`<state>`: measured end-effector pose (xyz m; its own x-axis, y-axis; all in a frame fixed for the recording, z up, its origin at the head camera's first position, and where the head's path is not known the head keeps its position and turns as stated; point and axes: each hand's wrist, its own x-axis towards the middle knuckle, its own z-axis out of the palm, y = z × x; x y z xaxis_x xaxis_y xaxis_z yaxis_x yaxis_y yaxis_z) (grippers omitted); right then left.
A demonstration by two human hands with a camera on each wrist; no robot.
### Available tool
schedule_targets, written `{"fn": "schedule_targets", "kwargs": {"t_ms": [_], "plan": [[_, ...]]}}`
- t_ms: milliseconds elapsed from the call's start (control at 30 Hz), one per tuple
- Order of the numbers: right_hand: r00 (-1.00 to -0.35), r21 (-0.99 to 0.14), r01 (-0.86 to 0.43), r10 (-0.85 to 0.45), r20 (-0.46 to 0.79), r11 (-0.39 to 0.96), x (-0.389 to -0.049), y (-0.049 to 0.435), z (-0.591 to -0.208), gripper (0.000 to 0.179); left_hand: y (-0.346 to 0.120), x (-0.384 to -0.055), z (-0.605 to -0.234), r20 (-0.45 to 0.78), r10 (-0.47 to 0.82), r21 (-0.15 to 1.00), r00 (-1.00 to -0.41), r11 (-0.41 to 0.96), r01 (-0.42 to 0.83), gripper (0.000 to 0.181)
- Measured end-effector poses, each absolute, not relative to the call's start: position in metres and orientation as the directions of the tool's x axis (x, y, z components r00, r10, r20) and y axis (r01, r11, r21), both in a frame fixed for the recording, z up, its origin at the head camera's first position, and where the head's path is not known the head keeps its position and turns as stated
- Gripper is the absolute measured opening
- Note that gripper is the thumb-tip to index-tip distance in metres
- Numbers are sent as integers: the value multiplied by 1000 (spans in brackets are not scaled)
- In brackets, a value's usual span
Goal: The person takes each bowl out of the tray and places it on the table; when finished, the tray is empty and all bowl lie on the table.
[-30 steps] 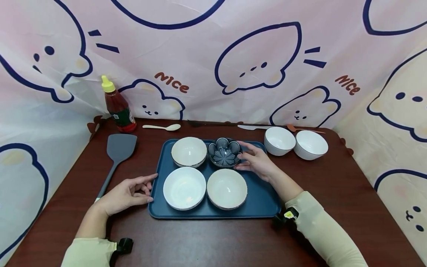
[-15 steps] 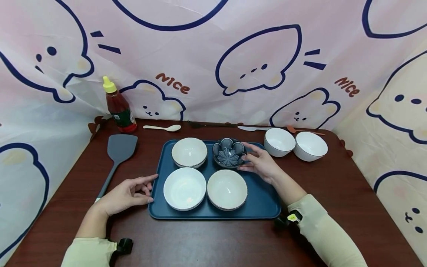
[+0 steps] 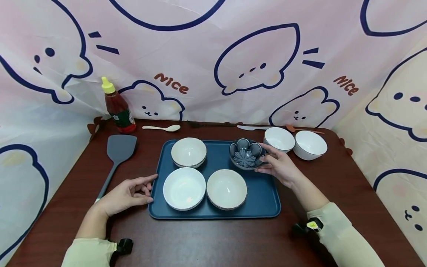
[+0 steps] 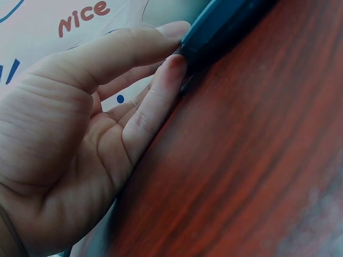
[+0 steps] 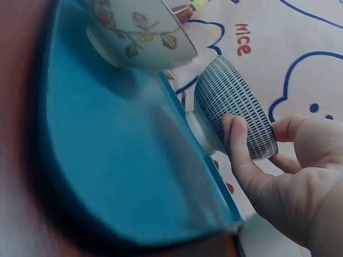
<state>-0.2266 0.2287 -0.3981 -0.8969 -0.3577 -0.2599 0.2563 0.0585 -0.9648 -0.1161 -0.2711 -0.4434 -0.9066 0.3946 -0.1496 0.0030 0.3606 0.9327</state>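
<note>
Pinching the dark bowl (image 3: pixel 245 157) by its right side with the right grip (image 3: pixel 281 166), over the far right of the tray (image 3: pixel 260 196); hard to tell whether touching it. Touching the tray's left edge with the left grip (image 3: pixel 128 194), spread between thumb and forefinger. Sharing the tray with three pale bowls (image 3: pixel 185 188).

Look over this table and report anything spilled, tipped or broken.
Nothing stands out: the white bowls sit rim up, the bottle is standing, and I see no spill or crack. The dark bowl in the right hand looks whole too.
</note>
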Motion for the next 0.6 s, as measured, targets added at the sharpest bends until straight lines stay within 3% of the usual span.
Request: {"fn": "schedule_targets", "kwargs": {"t_ms": [600], "plan": [[-898,-974,184,-379,-222,134,-200,315,-383,58,-272,-117,-445,-145,397,932,-906,361,9,75]]}}
